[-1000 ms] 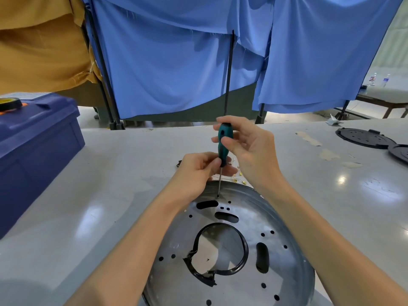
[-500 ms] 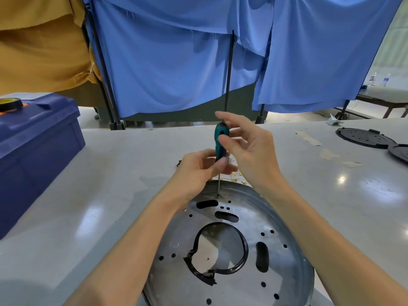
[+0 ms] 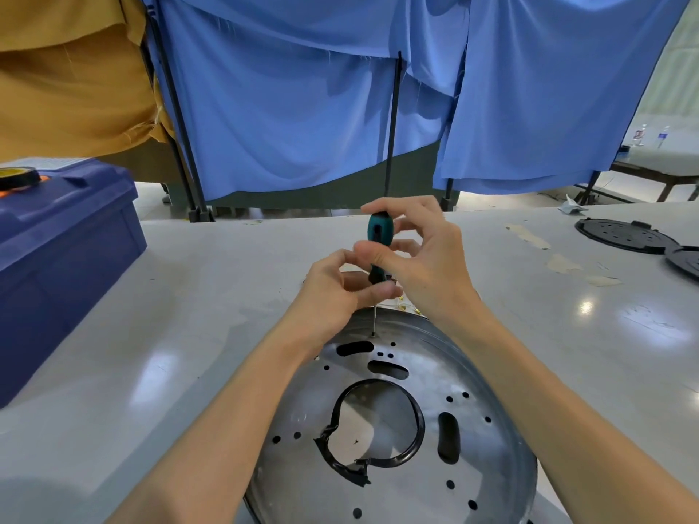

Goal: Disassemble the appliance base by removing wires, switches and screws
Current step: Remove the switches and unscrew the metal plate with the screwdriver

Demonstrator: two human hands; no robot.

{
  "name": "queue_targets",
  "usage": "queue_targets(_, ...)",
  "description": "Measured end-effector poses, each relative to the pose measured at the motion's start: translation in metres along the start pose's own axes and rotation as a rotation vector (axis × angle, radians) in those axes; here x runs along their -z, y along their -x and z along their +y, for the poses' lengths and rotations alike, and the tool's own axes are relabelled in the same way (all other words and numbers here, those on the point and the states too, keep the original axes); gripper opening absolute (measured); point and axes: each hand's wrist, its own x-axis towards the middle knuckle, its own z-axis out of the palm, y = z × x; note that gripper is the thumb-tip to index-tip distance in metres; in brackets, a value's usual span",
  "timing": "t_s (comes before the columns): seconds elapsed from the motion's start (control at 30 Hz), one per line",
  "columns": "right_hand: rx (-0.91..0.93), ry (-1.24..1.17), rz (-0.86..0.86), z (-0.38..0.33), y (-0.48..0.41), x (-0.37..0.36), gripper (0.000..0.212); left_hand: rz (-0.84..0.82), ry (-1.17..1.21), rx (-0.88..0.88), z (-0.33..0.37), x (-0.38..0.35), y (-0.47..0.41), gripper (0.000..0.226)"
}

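No writing or brand shows clearly enough for me to read anywhere here.

The grey table (image 3: 159, 334) fills most of my view, with blue curtains (image 3: 302, 107) hanging behind it and a mustard cloth (image 3: 68, 77) at the far left. On the table's left edge sits a dark blue plastic crate (image 3: 56, 255) with its lid closed, so I cannot see what is inside; a roll of tape (image 3: 19, 177) lies on top of it. At the far right of the table lie two black round plastic covers (image 3: 624, 235), touching or nearly so.

Right in front of me, between my forearms, rests the round metal appliance base (image 3: 397, 429), a shiny disc pierced with slots and small holes, with a black ring (image 3: 412, 440) of torn plastic around its centre opening.

My hands meet just above the far rim of that base. My right hand (image 3: 423, 266) pinches the teal-and-black handle of a screwdriver (image 3: 379, 240) between thumb and fingertips, holding it upright. My left hand (image 3: 333, 293) is curled round the lower end of the handle, thumb and fingers steadying it where the thin shaft begins. The shaft's tip stands on a screw (image 3: 373, 334) near the base's far edge, just beyond a dark slot.

A few small brass bits (image 3: 406, 307) lie on the table behind the base, partly hidden by my right wrist.
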Motion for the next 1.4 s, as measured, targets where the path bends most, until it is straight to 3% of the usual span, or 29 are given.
queue_targets(0.1, -0.015, -0.042, 0.016, 0.002, -0.001, 0.003, 0.038, -0.039, 0.010, 0.024, 0.000, 0.001, 0.000, 0.016)
queue_targets(0.23, -0.006, -0.005, 0.003, 0.003, 0.000, 0.000, 0.032, -0.006, -0.012, 0.018, -0.002, 0.001, -0.002, 0.011)
queue_targets(0.3, -0.002, 0.052, 0.009, 0.002, -0.001, 0.000, 0.034, -0.002, 0.003, 0.014, -0.001, 0.000, -0.001, 0.024)
queue_targets(0.5, 0.000, -0.020, -0.019, 0.001, 0.000, 0.001, 0.030, 0.007, -0.019, 0.013, -0.001, -0.001, -0.002, 0.012)
queue_targets(0.6, -0.005, 0.023, -0.017, 0.000, 0.000, 0.000, 0.041, 0.004, 0.027, 0.027, -0.002, -0.001, -0.002, 0.032)
queue_targets(0.77, -0.017, -0.015, -0.036, 0.002, -0.001, 0.001, 0.034, -0.028, -0.013, 0.016, 0.000, -0.004, 0.000, 0.015)
queue_targets(0.97, -0.028, -0.054, -0.024, 0.002, 0.000, 0.003, 0.033, -0.094, -0.009, 0.047, 0.000, -0.001, 0.001, 0.022)
queue_targets(1.07, -0.023, -0.008, -0.024, 0.002, 0.001, 0.003, 0.031, -0.049, -0.020, 0.066, 0.002, -0.003, 0.001, 0.018)
queue_targets(1.17, -0.009, 0.043, -0.008, 0.003, -0.001, 0.001, 0.036, 0.006, -0.053, 0.098, 0.002, -0.003, 0.002, 0.035)
queue_targets(1.27, -0.016, -0.038, 0.068, 0.003, -0.004, 0.006, 0.037, 0.061, -0.192, 0.072, 0.000, 0.003, 0.003, 0.040)
queue_targets(1.4, 0.040, -0.158, 0.248, 0.000, -0.010, 0.025, 0.035, 0.062, -0.636, 0.026, -0.001, 0.008, 0.005, 0.020)
